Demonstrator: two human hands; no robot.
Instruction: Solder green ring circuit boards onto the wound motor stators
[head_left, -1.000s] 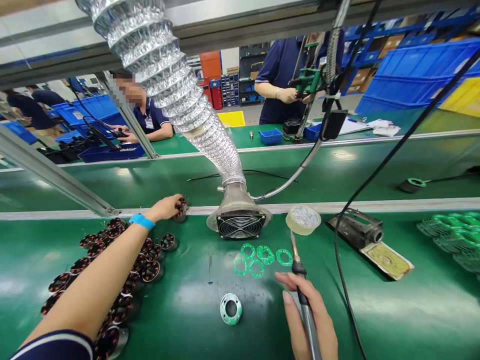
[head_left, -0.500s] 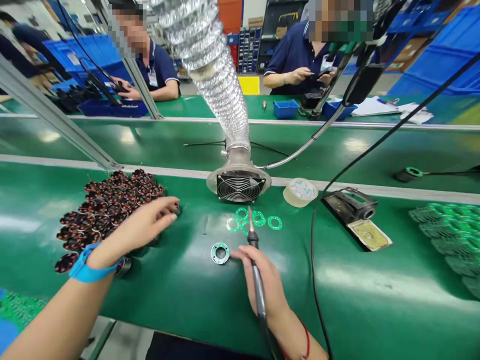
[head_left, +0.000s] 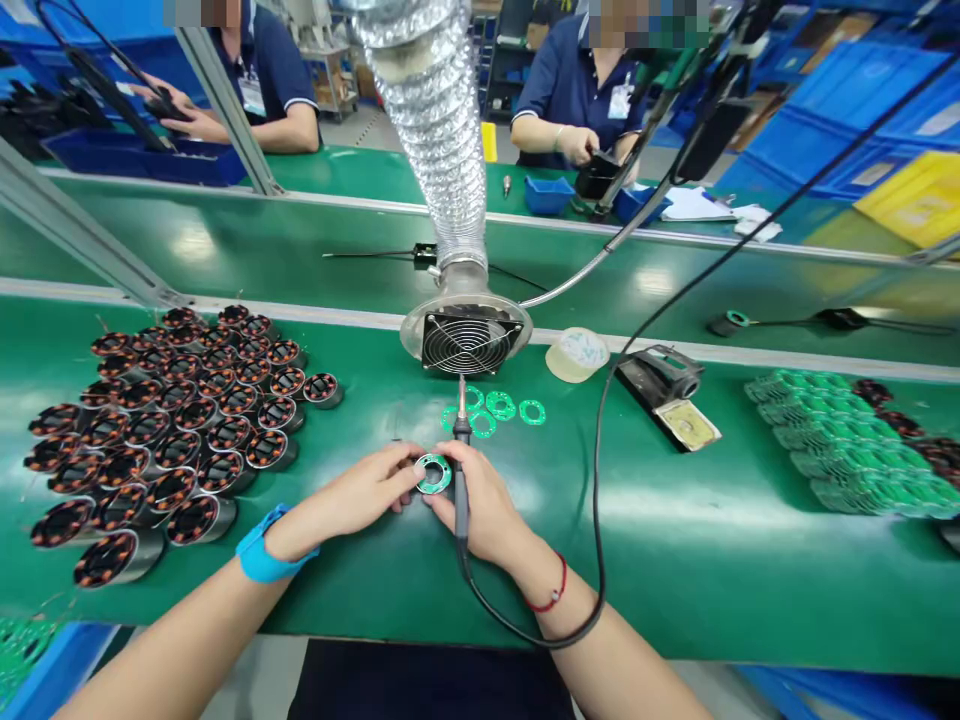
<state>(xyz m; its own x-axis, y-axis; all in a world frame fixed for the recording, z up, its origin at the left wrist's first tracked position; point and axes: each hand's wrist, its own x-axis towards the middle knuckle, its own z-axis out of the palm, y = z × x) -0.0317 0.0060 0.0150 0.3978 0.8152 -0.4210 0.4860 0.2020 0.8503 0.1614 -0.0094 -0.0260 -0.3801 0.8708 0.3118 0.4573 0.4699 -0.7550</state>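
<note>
A round motor part topped with a green ring circuit board [head_left: 443, 472] is held low over the bench between both hands. My left hand [head_left: 373, 487] is closed on its left side, thumb against the rim. My right hand [head_left: 484, 500] grips a soldering iron [head_left: 461, 492], tip pointing away from me, while its fingers also touch the part's right side. Just beyond lie several loose green ring boards [head_left: 511, 405]. To the left stand many cylindrical motor stators [head_left: 276, 452] with copper windings facing up.
A fume extractor fan [head_left: 471, 343] hangs beyond the ring boards. Right of it sit a solder reel [head_left: 577, 355] and an iron stand with a sponge [head_left: 686, 425]. Stacked green boards [head_left: 847, 440] occupy the far right. The iron's black cable [head_left: 597, 500] loops over my right forearm.
My left hand has moved right from the stators to the ringed part and closed on it. My right hand, still holding the iron, has come against the part. The view has shifted.
</note>
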